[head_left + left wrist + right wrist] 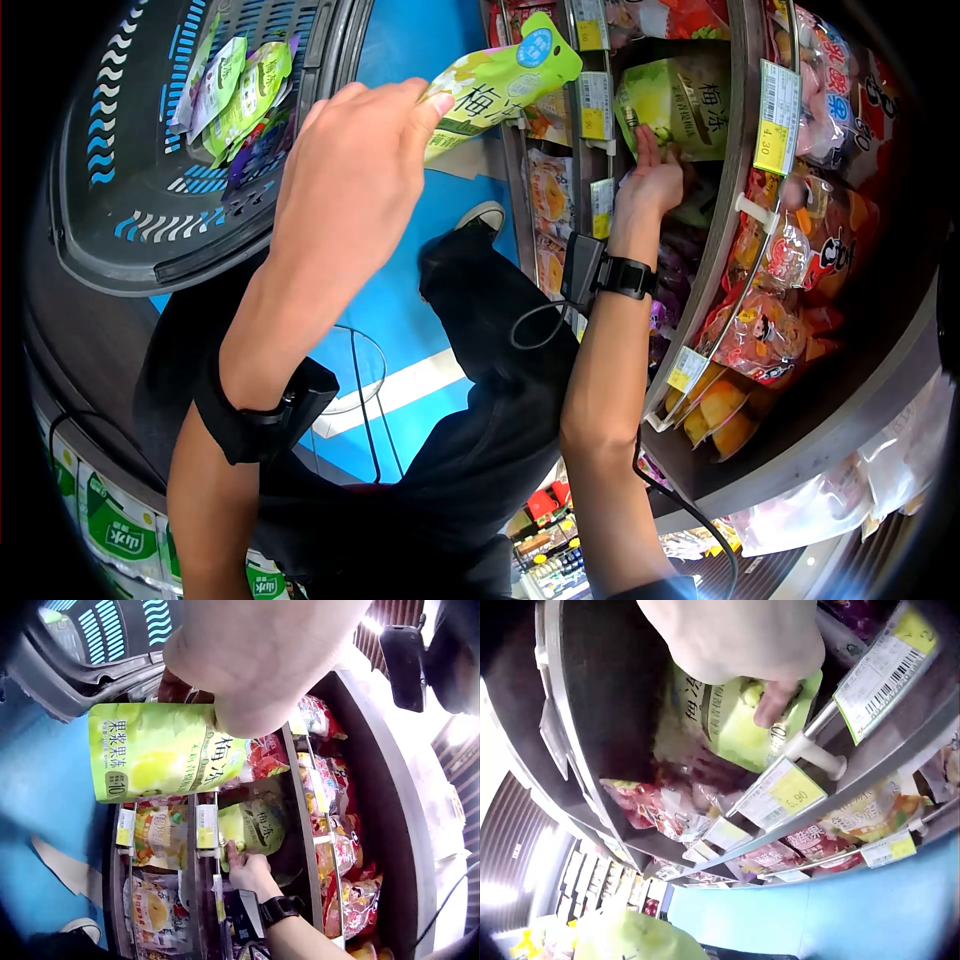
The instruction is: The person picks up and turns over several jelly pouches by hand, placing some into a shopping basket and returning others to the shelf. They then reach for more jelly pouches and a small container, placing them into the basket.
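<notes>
My left hand (355, 165) grips a light-green jelly pouch (500, 85) by one end, in the space between the basket and the shelf. In the left wrist view this pouch (150, 754) hangs level below the hand, its printed front showing. My right hand (650, 185) reaches into a shelf compartment, fingers laid against the front of a second green jelly pouch (675, 105) of the same design. From the right wrist, a finger (774, 705) rests near the lower edge of that pouch (739, 724). Its back is hidden in the compartment.
A dark slatted shopping basket (130, 220) at left holds several green pouches (250, 95) and purple packs. Price tags on rails (597, 105) line the shelf fronts. Red-and-clear snack bags (765, 330) fill the compartment at right. Cables run from both wrists over the blue floor (400, 290).
</notes>
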Available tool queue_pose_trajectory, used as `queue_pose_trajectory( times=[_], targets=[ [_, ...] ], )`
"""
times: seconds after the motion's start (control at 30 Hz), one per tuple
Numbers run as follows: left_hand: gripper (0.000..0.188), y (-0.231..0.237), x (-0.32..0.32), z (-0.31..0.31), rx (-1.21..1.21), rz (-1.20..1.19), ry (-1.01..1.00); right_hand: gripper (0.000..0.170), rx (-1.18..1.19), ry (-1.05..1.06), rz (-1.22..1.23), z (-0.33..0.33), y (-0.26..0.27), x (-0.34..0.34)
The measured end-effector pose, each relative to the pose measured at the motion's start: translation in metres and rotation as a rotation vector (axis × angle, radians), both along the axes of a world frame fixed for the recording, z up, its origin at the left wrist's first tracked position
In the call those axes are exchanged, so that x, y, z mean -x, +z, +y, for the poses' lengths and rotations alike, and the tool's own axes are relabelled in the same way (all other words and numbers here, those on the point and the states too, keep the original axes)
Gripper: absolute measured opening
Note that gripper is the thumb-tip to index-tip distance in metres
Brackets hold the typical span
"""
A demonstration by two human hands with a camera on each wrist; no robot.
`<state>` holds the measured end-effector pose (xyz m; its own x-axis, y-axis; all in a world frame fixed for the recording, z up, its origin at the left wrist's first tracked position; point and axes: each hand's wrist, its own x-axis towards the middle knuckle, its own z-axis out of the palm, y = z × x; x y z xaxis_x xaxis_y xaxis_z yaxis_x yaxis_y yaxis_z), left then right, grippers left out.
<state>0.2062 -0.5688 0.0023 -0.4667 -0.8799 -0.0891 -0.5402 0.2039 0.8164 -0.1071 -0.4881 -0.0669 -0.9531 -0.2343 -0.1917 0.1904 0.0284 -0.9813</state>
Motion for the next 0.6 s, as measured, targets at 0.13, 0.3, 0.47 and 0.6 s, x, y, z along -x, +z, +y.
queue_pose_trajectory(
  times=[0.13, 0.3, 0.47, 0.6],
  targets=[
    [0.035, -0.002, 0.001, -0.003, -0.058, 0.015, -0.009, 0.041, 0.084, 0.079, 0.035, 0.004, -0.010, 0.015],
    [0.036, -0.001, 0.001, -0.005, -0.088, 0.010, -0.027, 0.042, 0.100, 0.173, -0.014, 0.000, -0.012, 0.018],
    [0.037, -0.003, -0.002, -0.009, -0.071, -0.010, -0.018, 0.040, 0.091, 0.255, -0.037, -0.008, -0.014, 0.028],
    [0.032, -0.001, -0.002, -0.011, -0.045, 0.022, 0.002, 0.035, 0.090, 0.252, -0.044, -0.017, -0.009, 0.024]
  ],
)
